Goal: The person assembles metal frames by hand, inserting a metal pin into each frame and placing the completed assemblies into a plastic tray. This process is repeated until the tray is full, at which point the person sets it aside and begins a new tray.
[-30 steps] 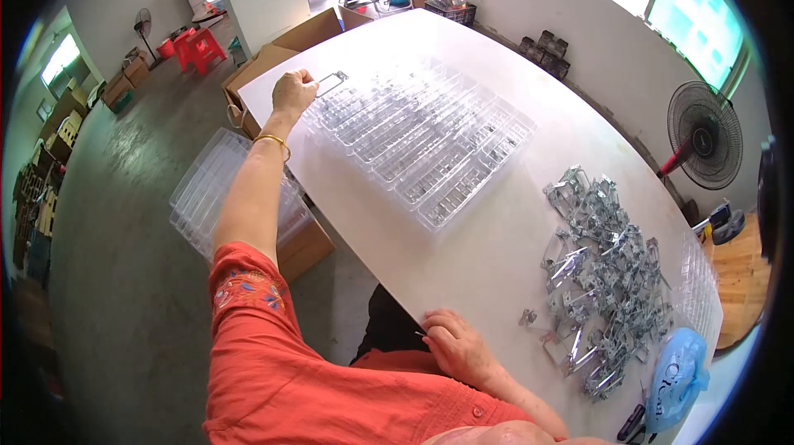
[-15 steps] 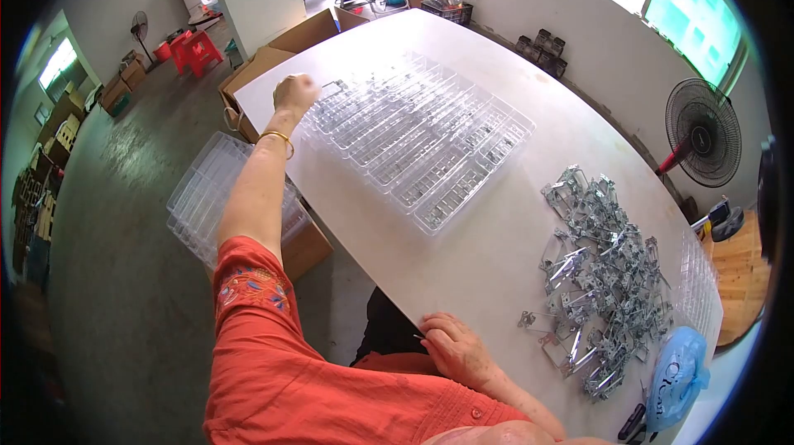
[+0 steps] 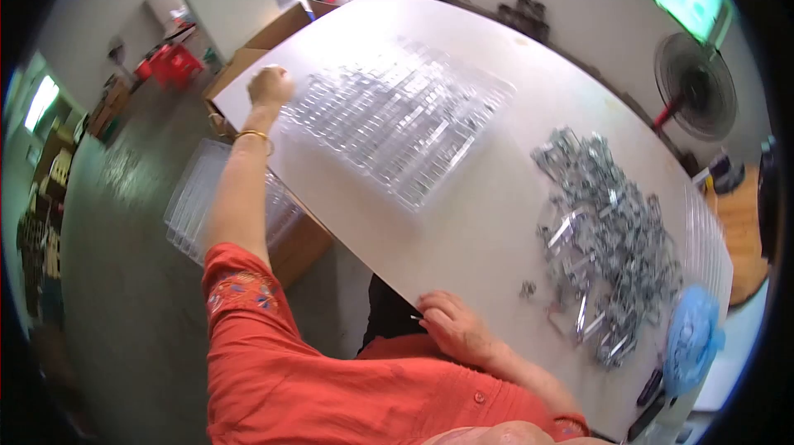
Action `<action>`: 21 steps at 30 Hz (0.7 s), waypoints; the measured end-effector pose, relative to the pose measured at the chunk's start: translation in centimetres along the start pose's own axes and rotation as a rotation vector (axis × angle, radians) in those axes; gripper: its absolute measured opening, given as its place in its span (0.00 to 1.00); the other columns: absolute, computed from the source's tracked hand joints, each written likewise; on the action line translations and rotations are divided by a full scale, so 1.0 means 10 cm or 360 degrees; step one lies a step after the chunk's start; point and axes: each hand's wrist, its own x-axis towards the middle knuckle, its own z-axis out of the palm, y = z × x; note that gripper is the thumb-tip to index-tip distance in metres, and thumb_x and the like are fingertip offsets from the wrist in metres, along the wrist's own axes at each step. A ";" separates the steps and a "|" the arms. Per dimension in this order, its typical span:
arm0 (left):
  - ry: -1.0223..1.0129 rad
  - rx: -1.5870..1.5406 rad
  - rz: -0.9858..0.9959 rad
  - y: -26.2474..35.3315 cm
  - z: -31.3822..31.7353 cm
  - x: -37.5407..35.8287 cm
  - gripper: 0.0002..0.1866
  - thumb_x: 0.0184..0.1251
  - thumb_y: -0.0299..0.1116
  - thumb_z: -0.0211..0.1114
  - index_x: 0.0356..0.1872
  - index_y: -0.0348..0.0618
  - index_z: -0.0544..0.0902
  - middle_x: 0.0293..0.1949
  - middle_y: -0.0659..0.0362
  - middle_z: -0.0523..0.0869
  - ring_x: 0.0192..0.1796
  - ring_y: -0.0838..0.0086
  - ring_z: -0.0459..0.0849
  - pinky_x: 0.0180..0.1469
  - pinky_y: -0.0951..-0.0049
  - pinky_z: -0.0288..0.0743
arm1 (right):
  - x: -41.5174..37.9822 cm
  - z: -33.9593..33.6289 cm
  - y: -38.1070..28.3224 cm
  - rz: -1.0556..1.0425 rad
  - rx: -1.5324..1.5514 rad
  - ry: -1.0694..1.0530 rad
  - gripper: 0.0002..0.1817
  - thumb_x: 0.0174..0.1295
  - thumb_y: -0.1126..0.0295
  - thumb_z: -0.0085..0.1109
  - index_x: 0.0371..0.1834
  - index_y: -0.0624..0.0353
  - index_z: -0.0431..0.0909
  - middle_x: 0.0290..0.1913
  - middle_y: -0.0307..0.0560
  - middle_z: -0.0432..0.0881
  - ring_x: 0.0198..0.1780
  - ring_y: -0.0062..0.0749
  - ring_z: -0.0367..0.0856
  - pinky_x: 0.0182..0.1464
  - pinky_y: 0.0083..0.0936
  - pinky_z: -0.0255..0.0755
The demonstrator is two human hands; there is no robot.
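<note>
My left hand (image 3: 270,88) is closed, held over the table's far left edge beside the corner of a clear plastic compartment tray (image 3: 397,190). Whatever its fingers may hold is hidden. Rows of small metal parts (image 3: 364,106) fill the tray's long compartments. My right hand (image 3: 453,327) rests at the near table edge with its fingers curled. A thin pale tip shows by these fingers, too small to name. To the right lies a loose heap of metal brackets (image 3: 612,230), clear of both hands.
Clear plastic trays (image 3: 194,197) stand on a cardboard box (image 3: 299,253) left of the white table (image 3: 463,255). A blue plastic bag (image 3: 693,337) and dark tools (image 3: 649,389) lie at the right edge. Behind stands a fan (image 3: 696,85).
The view has shifted and blurred, so the table sits higher and further left. My left hand stays near the tray's corner, and my right hand stays at the table edge.
</note>
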 end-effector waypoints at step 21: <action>-0.0830 -0.1689 0.1204 3.40 -1.14 -3.07 0.04 0.64 0.25 0.70 0.39 0.39 0.87 0.38 0.54 0.86 0.42 0.63 0.85 0.47 0.65 0.78 | -0.55 -0.25 -0.05 0.0026 0.0116 -0.0174 0.08 0.65 0.68 0.58 0.38 0.62 0.78 0.46 0.54 0.82 0.52 0.50 0.81 0.55 0.42 0.78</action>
